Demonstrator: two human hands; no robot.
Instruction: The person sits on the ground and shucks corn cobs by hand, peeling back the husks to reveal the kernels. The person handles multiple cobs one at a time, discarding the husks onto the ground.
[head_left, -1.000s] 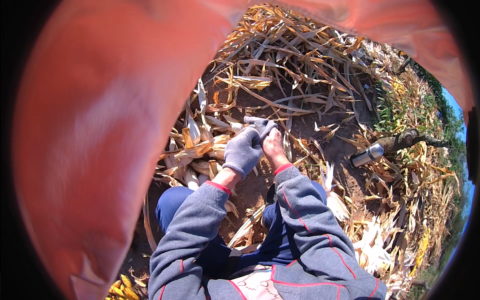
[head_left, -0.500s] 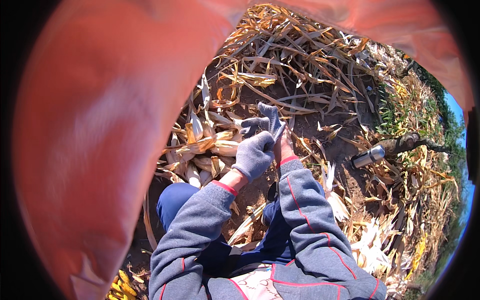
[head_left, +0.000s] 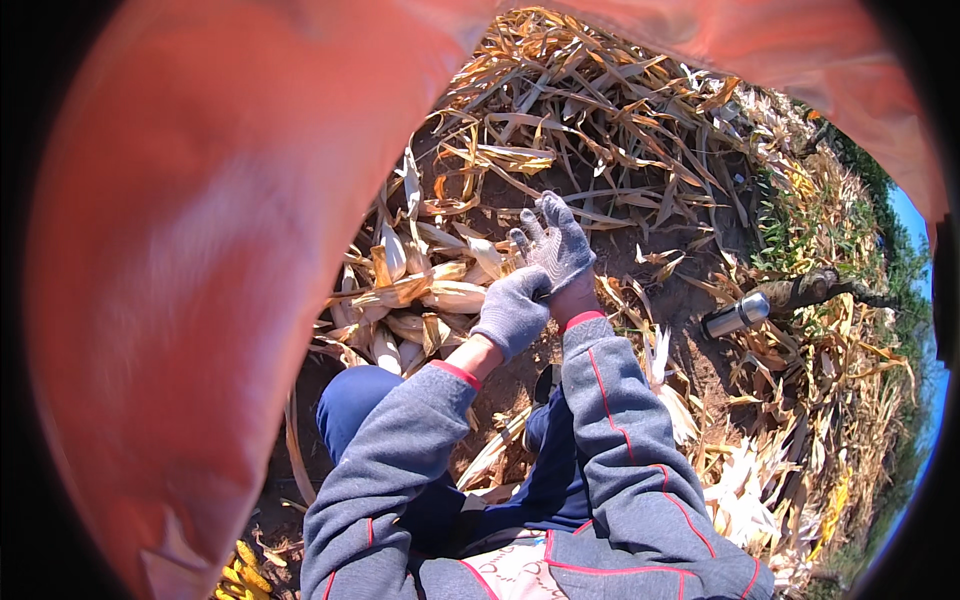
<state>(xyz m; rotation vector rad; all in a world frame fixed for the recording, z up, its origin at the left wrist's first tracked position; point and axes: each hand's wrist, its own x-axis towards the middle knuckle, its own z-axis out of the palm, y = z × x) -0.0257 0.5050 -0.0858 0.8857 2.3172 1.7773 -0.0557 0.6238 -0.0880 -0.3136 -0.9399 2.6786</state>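
Note:
My left hand (head_left: 513,310), in a light grey knitted glove, is closed at my right wrist, pinching the lower edge of the other glove (head_left: 572,262). That matching glove covers my right hand (head_left: 556,236), whose fingers are spread and hold nothing. Some bare wrist shows below its cuff. Just left of both hands lies a heap of corn ears in pale dry husks (head_left: 452,297); neither hand touches it.
A steel flask (head_left: 737,314) leans by a thick branch (head_left: 805,289) on the right. Dry corn stalks and leaves (head_left: 600,110) cover the ground ahead. Yellow husked cobs (head_left: 243,575) lie lower left. An orange-red sheet (head_left: 200,250) blocks the left side and top.
The right glove has been pulled further down over my right hand, and its fingers now fill out and spread. Both hands have shifted slightly to the right.

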